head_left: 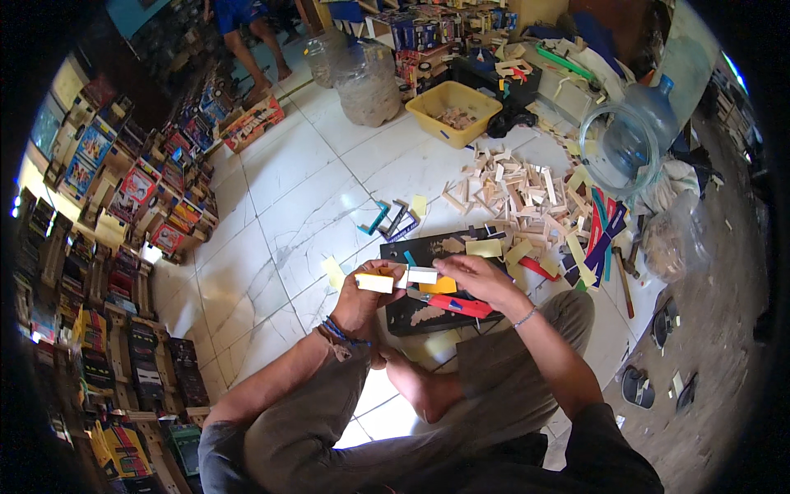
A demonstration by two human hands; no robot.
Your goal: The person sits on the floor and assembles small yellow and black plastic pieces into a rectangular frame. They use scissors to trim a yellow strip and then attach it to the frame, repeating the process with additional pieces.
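Note:
My left hand (354, 306) is closed round a small block (375, 283) with a pale yellow-white face and an orange edge. Between thumb and fingers, my right hand (480, 278) grips the end of a small white strip (423, 276), whose other end meets the fingers of my left hand. Below both hands lies a black board (403, 316) with worn, bare patches. On it, under my right hand, rest a red-handled utility knife (459, 305) and an orange piece (439, 286). Whether the strip is joined to the block is hidden by my fingers.
A heap of small wooden pieces (527, 193) spreads beyond the board. Coloured strips (605, 230) and a hammer (629, 262) lie to the right. A yellow basin (454, 132) stands farther back. Toy trucks (136, 193) line the left. Another person's legs (247, 53) show at the far left.

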